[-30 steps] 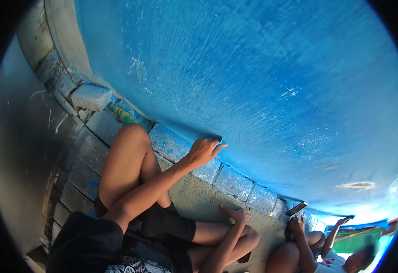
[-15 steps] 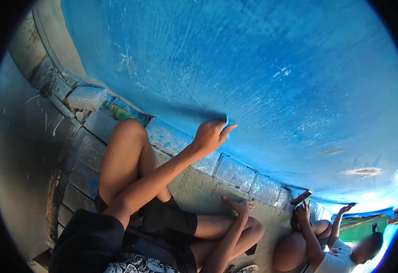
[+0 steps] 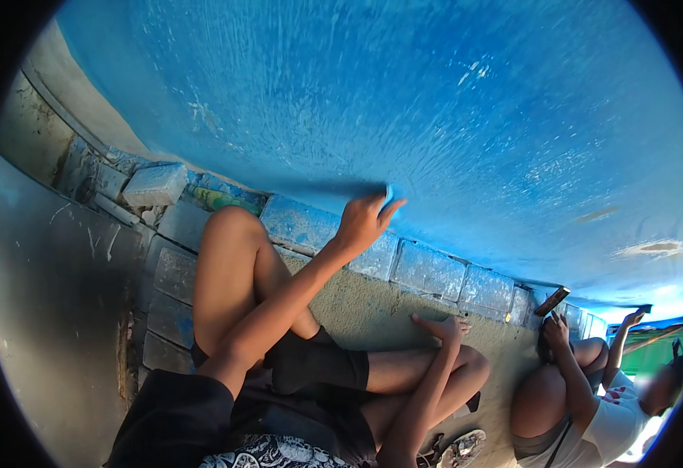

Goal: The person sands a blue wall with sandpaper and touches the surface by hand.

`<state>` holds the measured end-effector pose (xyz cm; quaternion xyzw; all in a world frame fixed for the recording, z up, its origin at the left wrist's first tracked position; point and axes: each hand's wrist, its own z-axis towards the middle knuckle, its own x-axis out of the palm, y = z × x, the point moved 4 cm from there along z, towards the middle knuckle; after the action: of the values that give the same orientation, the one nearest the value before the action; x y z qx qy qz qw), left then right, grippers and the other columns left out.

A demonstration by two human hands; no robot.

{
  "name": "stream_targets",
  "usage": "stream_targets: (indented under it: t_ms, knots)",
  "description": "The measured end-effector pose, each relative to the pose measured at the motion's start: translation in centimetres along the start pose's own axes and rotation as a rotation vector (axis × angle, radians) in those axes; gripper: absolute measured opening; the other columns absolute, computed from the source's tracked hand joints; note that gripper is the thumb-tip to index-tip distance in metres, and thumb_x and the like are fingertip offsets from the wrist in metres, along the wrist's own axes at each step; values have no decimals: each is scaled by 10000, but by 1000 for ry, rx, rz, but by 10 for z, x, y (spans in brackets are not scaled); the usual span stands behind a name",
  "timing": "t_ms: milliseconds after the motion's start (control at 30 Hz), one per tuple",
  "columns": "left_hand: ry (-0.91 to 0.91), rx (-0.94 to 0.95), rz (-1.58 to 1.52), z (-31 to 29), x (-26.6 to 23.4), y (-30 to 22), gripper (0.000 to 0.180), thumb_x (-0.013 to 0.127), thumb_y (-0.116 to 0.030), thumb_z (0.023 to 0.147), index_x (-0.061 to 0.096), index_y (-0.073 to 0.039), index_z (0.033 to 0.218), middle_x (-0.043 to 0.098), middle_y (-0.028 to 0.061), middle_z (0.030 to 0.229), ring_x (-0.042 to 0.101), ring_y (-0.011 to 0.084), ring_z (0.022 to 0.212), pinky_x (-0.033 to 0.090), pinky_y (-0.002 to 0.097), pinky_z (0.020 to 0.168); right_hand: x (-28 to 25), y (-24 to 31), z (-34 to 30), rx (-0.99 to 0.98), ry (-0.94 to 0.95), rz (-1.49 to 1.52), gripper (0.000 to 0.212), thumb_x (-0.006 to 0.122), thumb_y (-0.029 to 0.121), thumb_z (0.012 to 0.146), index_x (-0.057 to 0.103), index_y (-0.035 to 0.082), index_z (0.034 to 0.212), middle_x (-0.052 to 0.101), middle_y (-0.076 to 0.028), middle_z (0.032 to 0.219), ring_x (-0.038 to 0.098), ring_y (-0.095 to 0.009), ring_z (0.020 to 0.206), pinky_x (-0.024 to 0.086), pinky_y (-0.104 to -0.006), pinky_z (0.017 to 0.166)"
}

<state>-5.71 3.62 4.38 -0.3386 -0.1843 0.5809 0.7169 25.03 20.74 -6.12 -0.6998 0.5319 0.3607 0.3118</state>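
The left hand [image 3: 363, 225] was up at the blue wall [image 3: 404, 93], fingers curled together over a thin pale piece [image 3: 389, 192], thumb standing off to the right. It looked like a rubbing step; another stroke would call for keeping the piece flat and steady. The right hand [image 3: 449, 329] was near the right knee [image 3: 472, 365], fingers loosely spread, nothing seen in them. Most of the piece was hidden behind the left fingers, so I could not tell its kind; the co-worker [image 3: 616, 425] at far right was cut off below
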Motion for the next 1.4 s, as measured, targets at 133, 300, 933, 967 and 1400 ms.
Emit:
stream_targets:
  t_ms: [133,300,933,967,1400]
  knots:
    - [224,-74,250,-15,8,20,231,651,-184,929,623,-3,787,605,136,609,581,293,487,421,370,449,3,5,6,6,63,-8,1561,819,779,380,196,-243,1383,86,-420,1498,44,-508,1436,159,-508,1177]
    - [75,-111,-6,20,-2,-24,183,672,-166,910,656,-1,832,620,140,654,596,318,529,426,382,468,0,-3,3,48,19,-24,1576,820,774,385,160,-250,1385,83,-420,1498,57,-488,1443,173,-497,1177]
    - [192,-39,207,3,5,-7,137,648,-155,927,672,-20,927,647,126,705,628,269,603,482,362,523,9,-10,6,-6,-2,99,1619,808,781,392,70,-269,1379,85,-438,1485,70,-513,1433,145,-517,1178]
    - [116,-37,104,17,-1,-18,136,651,-155,925,670,-20,922,637,123,687,615,271,584,479,360,519,13,-13,4,7,7,109,1619,808,781,392,70,-269,1379,85,-438,1485,70,-513,1433,145,-517,1178]
    - [134,127,282,3,3,-24,300,655,-193,918,656,97,841,667,216,924,642,348,806,520,399,690,1,-7,-8,1,-79,162,1570,798,783,412,140,-274,1368,128,-456,1464,77,-532,1423,144,-525,1175]
